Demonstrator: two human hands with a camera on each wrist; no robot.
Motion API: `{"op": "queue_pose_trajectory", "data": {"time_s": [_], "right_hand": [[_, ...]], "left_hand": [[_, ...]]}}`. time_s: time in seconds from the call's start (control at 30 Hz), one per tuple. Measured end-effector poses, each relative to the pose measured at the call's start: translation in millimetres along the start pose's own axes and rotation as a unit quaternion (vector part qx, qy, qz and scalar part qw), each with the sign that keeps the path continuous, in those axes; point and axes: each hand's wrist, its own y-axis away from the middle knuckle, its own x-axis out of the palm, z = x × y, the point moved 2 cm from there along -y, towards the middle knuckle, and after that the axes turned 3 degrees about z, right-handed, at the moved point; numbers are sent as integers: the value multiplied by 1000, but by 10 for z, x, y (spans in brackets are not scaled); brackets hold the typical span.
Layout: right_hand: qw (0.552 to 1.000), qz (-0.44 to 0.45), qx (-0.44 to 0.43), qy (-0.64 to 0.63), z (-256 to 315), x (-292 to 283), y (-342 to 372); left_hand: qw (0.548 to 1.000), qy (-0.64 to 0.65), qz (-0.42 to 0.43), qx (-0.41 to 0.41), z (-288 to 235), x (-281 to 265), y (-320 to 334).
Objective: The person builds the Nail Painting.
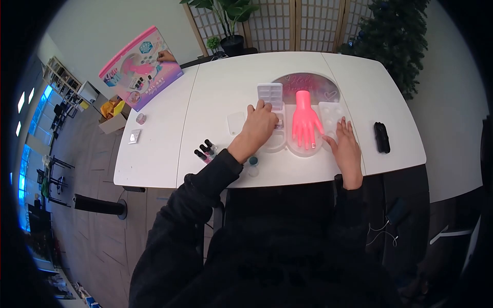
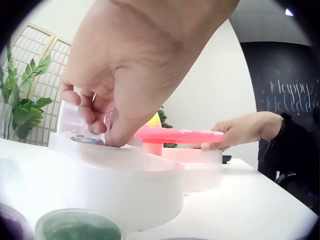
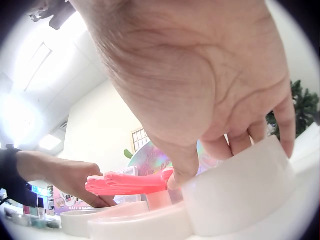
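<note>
the left hand (image 1: 258,127) bends its fingers and thumb down into the left part of the white tray (image 1: 278,147), below the clear case (image 1: 270,93), and whether it pinches anything i cannot tell. the pink hand (image 1: 305,122) lies mid-tray, fingers toward the person, while the right hand (image 1: 347,155) rests loosely spread on the tray's right part, gripping nothing, thumb tip by the pink thumb.

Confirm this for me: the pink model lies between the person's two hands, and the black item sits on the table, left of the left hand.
The black item's side is wrong. The head view shows the black item on the table, right of the right hand. The pink model does lie between that hand and the left hand.
</note>
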Motion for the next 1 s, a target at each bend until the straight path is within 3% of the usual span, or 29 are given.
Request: {"op": "queue_pose_trajectory", "data": {"time_s": [0.23, 0.33, 0.47, 0.63, 0.77, 0.9, 1.0], "right_hand": [[1000, 13, 9, 1, -1, -7, -3], [1000, 13, 6, 6, -6, -7, -16], [1000, 7, -1, 8, -43, 46, -6], [1000, 19, 9, 10, -3, -6, -10], [1000, 16, 0, 12, -18, 10, -4], [1000, 14, 1, 11, -44, 22, -20], [1000, 29, 6, 1, -1, -10, 6]], "left_hand": [[997, 10, 72, -26, 20, -216, 27], [995, 87, 29, -33, 65, -486, 143], [991, 122, 40, -49, 231, -886, 461], [975, 202, 42, -86, 406, -899, 918], [966, 223, 82, -99, 356, -858, 1251], [962, 112, 178, -174, 237, -733, 1476], [942, 177, 220, -182, 252, -628, 1467]]}}
